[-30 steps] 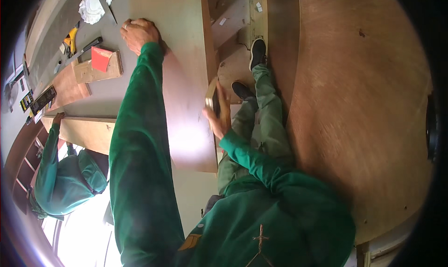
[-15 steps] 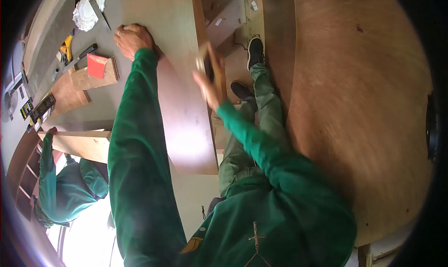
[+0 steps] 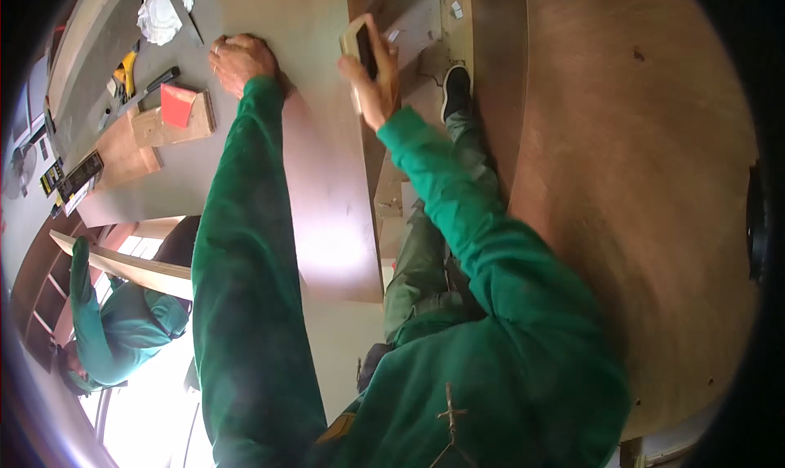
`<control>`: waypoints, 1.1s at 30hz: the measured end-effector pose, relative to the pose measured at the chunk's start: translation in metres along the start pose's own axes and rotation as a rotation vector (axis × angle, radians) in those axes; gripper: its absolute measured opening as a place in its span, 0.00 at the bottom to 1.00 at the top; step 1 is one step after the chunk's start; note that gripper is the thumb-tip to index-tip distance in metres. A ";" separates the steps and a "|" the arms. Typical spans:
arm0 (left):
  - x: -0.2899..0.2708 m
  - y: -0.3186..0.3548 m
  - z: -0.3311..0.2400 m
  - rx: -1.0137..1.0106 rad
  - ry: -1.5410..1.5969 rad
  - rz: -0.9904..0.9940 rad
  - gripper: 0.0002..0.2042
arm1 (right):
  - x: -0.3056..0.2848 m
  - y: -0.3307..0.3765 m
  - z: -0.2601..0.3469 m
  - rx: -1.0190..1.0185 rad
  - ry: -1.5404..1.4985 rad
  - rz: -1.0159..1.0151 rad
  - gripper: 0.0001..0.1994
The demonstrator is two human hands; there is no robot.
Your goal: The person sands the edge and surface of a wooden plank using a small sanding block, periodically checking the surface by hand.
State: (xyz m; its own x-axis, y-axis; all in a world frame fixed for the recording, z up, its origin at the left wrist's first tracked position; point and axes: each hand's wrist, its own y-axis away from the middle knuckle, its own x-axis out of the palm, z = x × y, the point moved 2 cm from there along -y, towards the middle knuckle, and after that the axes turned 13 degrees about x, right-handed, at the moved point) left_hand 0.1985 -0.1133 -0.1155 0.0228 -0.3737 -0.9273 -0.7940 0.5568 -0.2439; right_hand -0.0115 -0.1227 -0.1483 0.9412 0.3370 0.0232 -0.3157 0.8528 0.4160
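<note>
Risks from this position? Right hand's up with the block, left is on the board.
1. The right hand holds the small block over the board's edge; a slip could drop it toward the shoe.
2. The left hand only rests flat on the board, so it might shift.

Left hand point(image 3: 239, 59) flat on brown board point(image 3: 327, 182), right hand point(image 3: 372, 80) gripping small pale block point(image 3: 356, 43) above its edge.

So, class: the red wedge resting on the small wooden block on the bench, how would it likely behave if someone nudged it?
The red wedge lies loose on the wooden block, so it would probably slide off. Its flat faces suggest it won't roll. It looks small and light, likely easy to lift.
</note>
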 end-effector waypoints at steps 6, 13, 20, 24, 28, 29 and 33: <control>-0.008 0.001 0.013 -0.028 -0.045 0.009 0.19 | -0.001 0.162 -0.057 0.170 0.022 0.018 0.41; -0.007 0.000 -0.006 0.004 0.010 0.027 0.19 | -0.002 -0.008 0.005 0.053 -0.093 -0.008 0.41; -0.014 -0.001 0.006 0.014 -0.002 0.020 0.18 | -0.004 0.181 -0.056 0.243 -0.020 0.023 0.40; -0.009 -0.004 0.008 -0.004 -0.014 0.033 0.18 | 0.007 0.059 -0.002 0.249 -0.205 0.045 0.38; -0.012 -0.002 -0.002 -0.003 -0.008 0.046 0.18 | -0.001 -0.035 0.031 0.066 -0.089 0.001 0.38; -0.010 -0.005 0.000 0.007 -0.014 0.034 0.18 | 0.007 -0.011 0.003 0.171 -0.145 0.039 0.38; -0.017 -0.006 0.000 -0.002 -0.009 0.039 0.17 | 0.000 0.141 -0.041 0.345 -0.087 0.083 0.39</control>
State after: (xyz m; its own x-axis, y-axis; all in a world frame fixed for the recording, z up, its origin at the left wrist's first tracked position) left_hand 0.2028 -0.1104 -0.0981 -0.0032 -0.3450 -0.9386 -0.7955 0.5697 -0.2067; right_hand -0.0611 0.0144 -0.1268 0.9254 0.3520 0.1407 -0.3463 0.6344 0.6911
